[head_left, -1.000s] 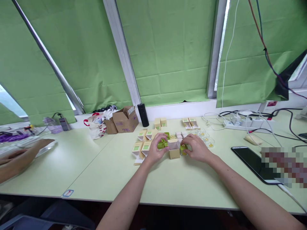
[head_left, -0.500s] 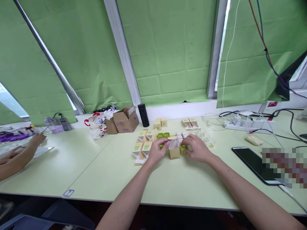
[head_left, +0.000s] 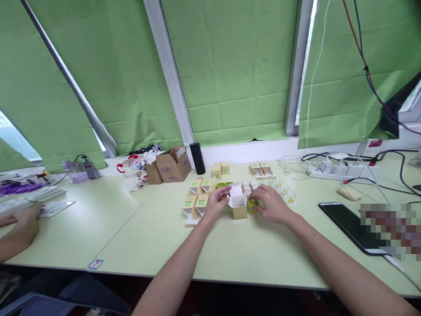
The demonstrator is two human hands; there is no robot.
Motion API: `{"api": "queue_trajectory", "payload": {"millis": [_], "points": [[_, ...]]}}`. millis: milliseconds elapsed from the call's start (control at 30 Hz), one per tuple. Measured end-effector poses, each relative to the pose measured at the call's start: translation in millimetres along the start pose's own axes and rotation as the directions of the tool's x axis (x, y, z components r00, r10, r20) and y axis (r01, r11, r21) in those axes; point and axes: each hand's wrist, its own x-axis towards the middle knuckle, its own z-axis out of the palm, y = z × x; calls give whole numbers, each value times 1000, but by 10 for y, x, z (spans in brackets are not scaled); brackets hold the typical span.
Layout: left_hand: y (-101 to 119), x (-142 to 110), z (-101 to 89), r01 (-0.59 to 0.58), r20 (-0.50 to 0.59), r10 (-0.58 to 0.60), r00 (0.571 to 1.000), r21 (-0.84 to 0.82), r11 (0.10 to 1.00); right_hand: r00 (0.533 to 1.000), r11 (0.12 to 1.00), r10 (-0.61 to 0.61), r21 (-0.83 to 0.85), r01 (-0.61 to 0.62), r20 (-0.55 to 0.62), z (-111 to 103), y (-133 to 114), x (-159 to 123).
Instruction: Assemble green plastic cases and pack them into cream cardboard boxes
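Note:
A small tan carton stands upright on the table in front of me. Its white-lined flap is raised and its top gapes. My left hand grips the carton's left side by the flap, thumb and fingertips against it. Just right of the carton, my right hand pinches a small green glass bottle from above. Fingers partly cover the bottle. Left of my left hand stand several similar cartons with flaps open. Green pieces and pale pinkish caps lie behind my hands, partly hidden.
Clear cups with yellow bits lie to the right, near a power strip and cables. A phone rests at right. Behind are a black cylinder and a cardboard box. Another person's hand is at far left.
The carton's flap has swung up and back, showing its white inside, with my left fingers beside it. My right hand stays at the bottle. The other person's hand has moved down towards the front.

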Motion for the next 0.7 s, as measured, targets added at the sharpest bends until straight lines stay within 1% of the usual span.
{"api": "queue_trajectory", "payload": {"millis": [167,400,700], "points": [[-37,31,-13,62,-12,-63,998,-66,996,1000,1000,-2,-8,2,0,3,5,-2],[-58,51,-16,96,-10,-97,995,-69,993,1000,999,-4,-43,4,10,-19,-9,-8],[-86,55,-20,87,-8,-87,996,-65,994,1000,995,8,-96,-6,21,8,-19,-13]]}}
